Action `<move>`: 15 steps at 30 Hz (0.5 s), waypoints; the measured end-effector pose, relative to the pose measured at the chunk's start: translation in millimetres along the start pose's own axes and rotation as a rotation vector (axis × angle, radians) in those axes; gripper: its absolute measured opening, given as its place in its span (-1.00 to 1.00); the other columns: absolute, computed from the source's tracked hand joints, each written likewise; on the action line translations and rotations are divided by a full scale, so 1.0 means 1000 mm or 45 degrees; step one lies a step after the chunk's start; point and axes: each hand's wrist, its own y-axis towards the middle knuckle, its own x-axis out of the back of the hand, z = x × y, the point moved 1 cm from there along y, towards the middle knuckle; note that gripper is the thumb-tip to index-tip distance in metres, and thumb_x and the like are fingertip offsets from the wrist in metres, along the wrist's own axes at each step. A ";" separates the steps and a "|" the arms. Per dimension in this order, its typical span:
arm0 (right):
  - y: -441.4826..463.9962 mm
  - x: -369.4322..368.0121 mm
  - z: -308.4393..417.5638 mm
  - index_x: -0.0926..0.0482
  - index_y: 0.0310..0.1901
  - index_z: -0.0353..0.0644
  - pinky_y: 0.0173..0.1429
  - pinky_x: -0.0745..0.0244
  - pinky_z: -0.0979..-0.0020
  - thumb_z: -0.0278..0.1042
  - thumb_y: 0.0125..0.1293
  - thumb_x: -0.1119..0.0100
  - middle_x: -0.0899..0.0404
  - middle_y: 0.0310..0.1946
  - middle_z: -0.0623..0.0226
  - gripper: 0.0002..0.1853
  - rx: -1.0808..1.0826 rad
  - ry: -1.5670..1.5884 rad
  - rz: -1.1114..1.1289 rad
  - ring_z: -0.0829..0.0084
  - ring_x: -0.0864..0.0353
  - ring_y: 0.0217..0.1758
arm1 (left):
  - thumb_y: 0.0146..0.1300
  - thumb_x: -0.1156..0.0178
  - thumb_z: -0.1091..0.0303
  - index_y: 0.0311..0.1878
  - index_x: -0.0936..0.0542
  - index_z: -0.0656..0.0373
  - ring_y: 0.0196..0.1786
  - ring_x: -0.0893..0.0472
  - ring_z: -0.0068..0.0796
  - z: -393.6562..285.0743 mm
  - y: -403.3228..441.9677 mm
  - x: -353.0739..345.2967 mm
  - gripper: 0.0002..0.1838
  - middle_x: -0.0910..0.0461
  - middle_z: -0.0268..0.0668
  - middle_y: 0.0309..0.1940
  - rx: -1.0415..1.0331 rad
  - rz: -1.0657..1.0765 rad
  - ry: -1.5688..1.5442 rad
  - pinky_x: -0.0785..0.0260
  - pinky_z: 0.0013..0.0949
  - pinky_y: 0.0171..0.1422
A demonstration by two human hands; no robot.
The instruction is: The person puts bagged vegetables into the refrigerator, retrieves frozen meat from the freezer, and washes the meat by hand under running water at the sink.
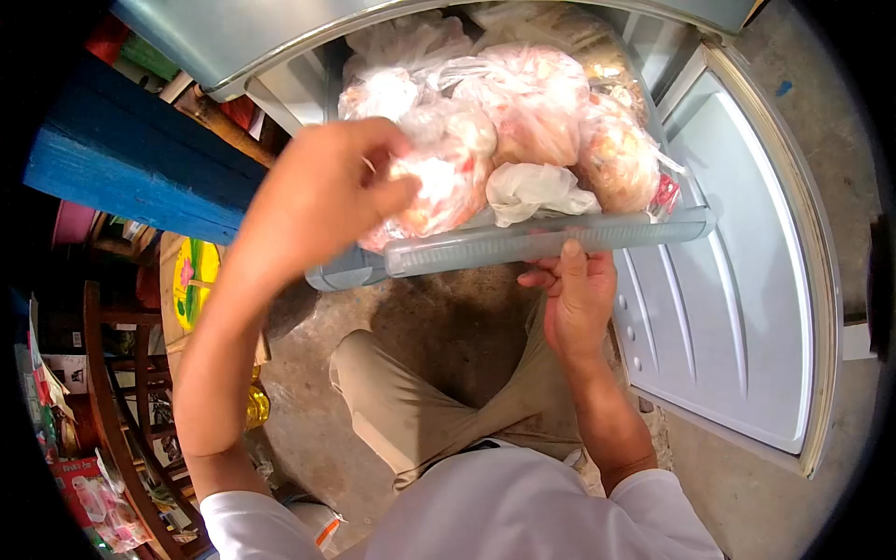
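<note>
A freezer drawer (pixel 551 245) of clear grey plastic is pulled out, packed with frosty plastic bags of pinkish food. My right hand (pixel 579 299) grips the lower front edge of this drawer, thumb on the front face and fingers underneath. My left hand (pixel 327 187), slightly blurred, hovers at the drawer's left side, its curled fingers and thumb apart. Close to those fingertips lies a bag of pinkish food (pixel 448 177); whether they touch is unclear. A crumpled white bag (pixel 541 193) sits at the front middle, with another food bag (pixel 616 159) to its right.
The freezer door (pixel 747 271) hangs open on the right. A blue beam (pixel 140 159) runs in from the left. Below it are a wooden chair (pixel 121 411), a yellow flowered item (pixel 194 280) and a bottle of yellow liquid (pixel 257 403). My bent legs (pixel 401 401) are under the drawer.
</note>
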 end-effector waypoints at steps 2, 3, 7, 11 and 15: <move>-0.002 -0.001 -0.003 -0.32 0.09 -0.22 -0.37 -0.64 0.45 -0.23 0.44 -0.02 -0.61 -0.11 0.09 -0.68 0.008 -0.002 -0.032 0.37 -0.68 -0.25 | 0.20 -0.28 0.43 -0.19 -0.58 0.36 -0.34 -0.56 -0.64 -0.013 -0.001 -0.009 -0.81 -0.63 -0.35 -0.39 -0.258 -0.167 0.331 -0.44 -0.45 -0.30; -0.002 -0.003 -0.002 -0.32 0.09 -0.22 -0.37 -0.64 0.45 -0.23 0.44 -0.02 -0.61 -0.11 0.09 -0.68 -0.004 -0.004 -0.025 0.37 -0.68 -0.25 | 0.21 -0.28 0.42 -0.18 -0.60 0.32 -0.35 -0.56 -0.65 -0.015 0.002 -0.010 -0.82 -0.64 -0.38 -0.38 -0.237 -0.043 0.207 -0.43 -0.45 -0.30; -0.001 -0.001 0.005 -0.31 0.08 -0.22 -0.37 -0.63 0.44 -0.23 0.44 -0.01 -0.60 -0.10 0.05 -0.69 -0.026 0.004 -0.032 0.37 -0.67 -0.27 | 0.25 -0.25 0.39 -0.18 -0.64 0.22 -0.38 -0.53 -0.70 0.010 0.011 -0.004 -0.86 -0.63 -0.45 -0.37 0.172 0.151 -0.604 -0.40 -0.51 -0.31; 0.000 0.004 0.008 -0.31 0.08 -0.22 -0.37 -0.62 0.44 -0.24 0.45 0.01 -0.59 -0.10 0.04 -0.70 -0.030 -0.030 -0.053 0.38 -0.66 -0.27 | 0.24 -0.25 0.40 -0.30 -0.67 0.24 -0.35 -0.53 -0.73 0.035 0.002 0.053 -0.89 -0.58 -0.49 -0.49 0.196 0.004 -0.397 -0.37 -0.62 -0.27; -0.001 -0.001 0.005 -0.34 0.07 -0.22 -0.36 -0.62 0.42 -0.27 0.41 -0.06 -0.61 -0.12 0.13 -0.70 -0.013 0.035 -0.056 0.35 -0.68 -0.25 | -0.03 -0.42 0.37 -0.19 -0.60 0.25 -0.18 -0.62 -0.16 0.051 -0.019 0.027 -0.68 -0.62 -0.10 -0.28 -0.204 0.218 0.272 -0.44 -0.27 -0.09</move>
